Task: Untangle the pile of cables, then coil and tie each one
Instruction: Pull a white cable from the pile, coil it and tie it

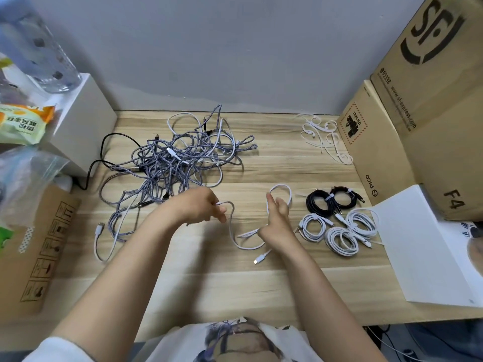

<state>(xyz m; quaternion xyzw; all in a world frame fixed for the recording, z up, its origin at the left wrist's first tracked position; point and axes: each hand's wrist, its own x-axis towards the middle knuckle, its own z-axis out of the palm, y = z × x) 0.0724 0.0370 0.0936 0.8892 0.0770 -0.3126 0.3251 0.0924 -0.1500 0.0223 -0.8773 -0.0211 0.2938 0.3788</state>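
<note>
A tangled pile of grey braided, white and black cables (177,160) lies at the back left of the wooden table (261,283). One loose white cable (236,239) runs between my hands. My left hand (201,209) pinches a bend of it near the pile. My right hand (277,220) holds a loop of it that arches over the fingers; its plug (257,261) lies on the table below. Two black coils (329,201) and three white coils (339,231), tied, sit to the right.
White ties (321,137) lie at the back right beside stacked cardboard boxes (407,121). A white sheet (428,246) covers the right edge. On the left are a white box (83,121), a cardboard box (34,244) and plastic bags.
</note>
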